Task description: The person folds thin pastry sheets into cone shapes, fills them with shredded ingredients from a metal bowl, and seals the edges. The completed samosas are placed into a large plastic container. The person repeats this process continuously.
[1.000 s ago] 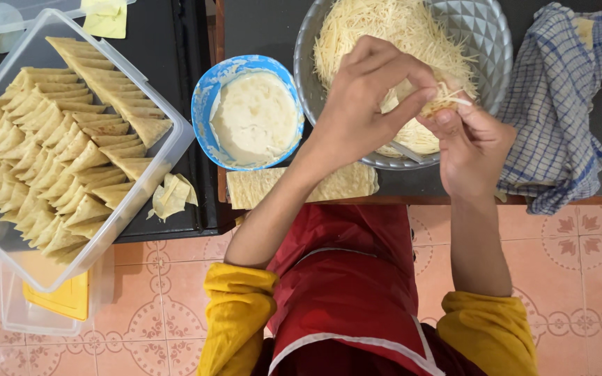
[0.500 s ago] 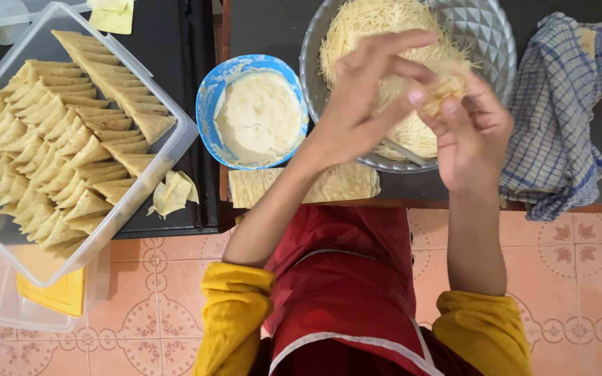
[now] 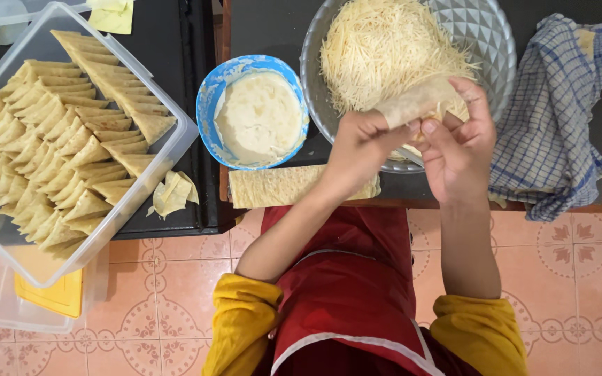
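Both hands hold a thin pale pastry strip point(image 3: 412, 103) over the near rim of a metal bowl point(image 3: 482, 35) full of shredded cheese point(image 3: 384, 49). My left hand point(image 3: 360, 146) pinches the strip's lower end with closed fingers. My right hand point(image 3: 458, 143) grips it from the right, thumb pressed on the fold. A stack of flat pastry strips point(image 3: 280, 186) lies on the table edge just below my left wrist. A blue bowl point(image 3: 207, 104) of white paste sits left of the metal bowl.
A clear plastic tub point(image 3: 175, 143) at left holds several rows of folded pastry triangles point(image 3: 57, 153). One loose folded piece point(image 3: 172, 193) lies beside it. A blue checked cloth point(image 3: 559, 118) hangs at right. A second tub with a yellow lid point(image 3: 50, 296) sits on the tiled floor.
My left hand, which was reaching up over the cheese with spread fingers, has drawn back and closed on the strip. The strip now shows folded between both hands.
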